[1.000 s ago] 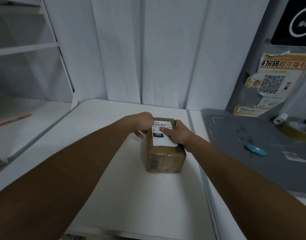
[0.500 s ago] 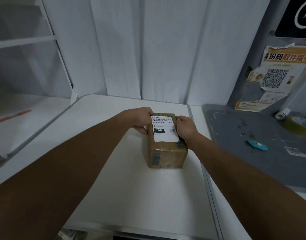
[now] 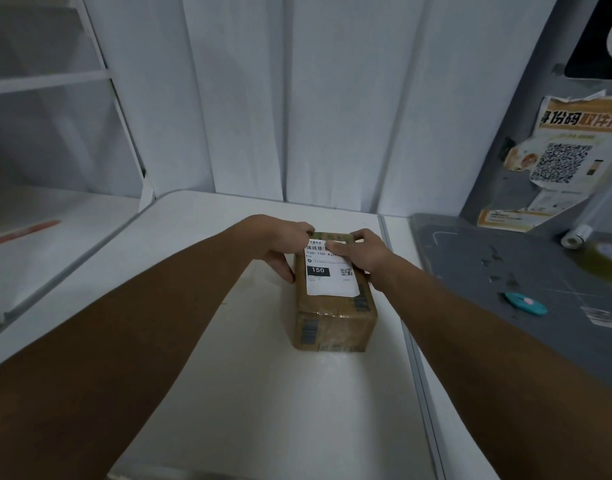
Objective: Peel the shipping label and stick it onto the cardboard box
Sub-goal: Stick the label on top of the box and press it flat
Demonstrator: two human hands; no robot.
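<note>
- Head view: one brown, taped cardboard box (image 3: 332, 320) stands on the white table (image 3: 228, 393).
- One white shipping label (image 3: 332, 282), with barcode, black "150" block and QR code, lies flat on its top.
- Left hand (image 3: 280, 242) grips the box's far-left corner, fingers curled, thumb down its side.
- Right hand (image 3: 365, 252) curls over the far-right edge, thumb pressing the label.

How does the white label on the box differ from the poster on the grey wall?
The label lies flat on top of the cardboard box; the poster hangs upright on the grey wall. The label is white with black print; the poster has orange headings. The label looks smooth, the poster crumpled at its edges. Both carry a QR code.
</note>
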